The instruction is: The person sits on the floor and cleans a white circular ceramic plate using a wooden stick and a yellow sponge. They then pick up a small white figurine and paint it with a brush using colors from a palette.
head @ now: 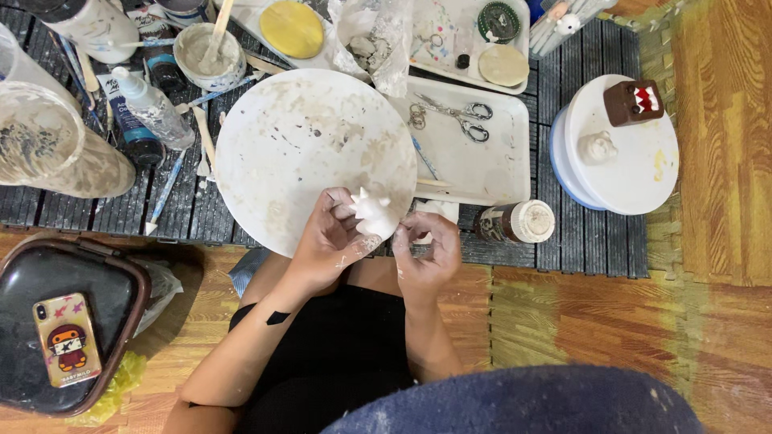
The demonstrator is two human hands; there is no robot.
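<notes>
Head view: white clay figure (375, 215), spikes pointing up-left, gripped in my left hand (330, 241). My right hand (426, 249) pinches beside it. Dark slatted surface (595, 241) on wooden floor (724, 161).

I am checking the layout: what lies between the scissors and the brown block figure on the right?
In the head view, only tray surface, dark slatted mat and the turntable's rim lie between scissors and brown block figure.

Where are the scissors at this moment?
In the head view, the scissors lie on a white rectangular tray, to the right of the round white board and above the right hand.
</notes>
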